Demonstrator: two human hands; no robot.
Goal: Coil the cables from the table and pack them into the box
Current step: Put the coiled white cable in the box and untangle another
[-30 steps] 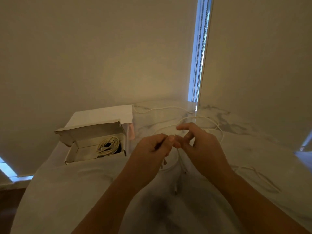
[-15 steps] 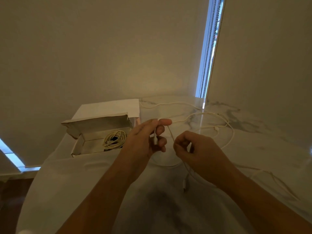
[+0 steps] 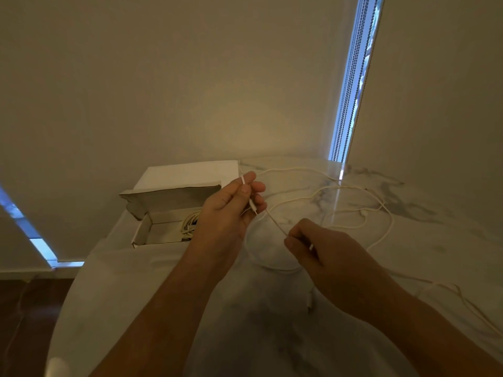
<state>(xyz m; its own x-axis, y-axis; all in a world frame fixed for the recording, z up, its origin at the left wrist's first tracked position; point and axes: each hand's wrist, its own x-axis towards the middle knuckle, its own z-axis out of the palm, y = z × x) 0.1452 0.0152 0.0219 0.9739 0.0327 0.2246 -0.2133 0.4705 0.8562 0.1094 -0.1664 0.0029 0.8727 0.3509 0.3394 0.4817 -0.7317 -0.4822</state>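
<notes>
Head view: your left hand [image 3: 231,210], at frame centre, pinches the white plug end of a thin, smooth white cable [image 3: 275,220]. Your right hand [image 3: 324,251], lower right of it, pinches the same cable further along. The rest loops loosely over the glossy marble-patterned tabletop [image 3: 422,240]. One open rectangular white cardboard box [image 3: 168,210], left of centre, holds one coiled cream cable [image 3: 190,227], partly hidden by your left hand. A second loose cable at the right edge is hard to make out.

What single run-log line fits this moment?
left hand: pinches cable | right hand: pinches same cable | box: open, one coil inside | stage: coiling
</notes>
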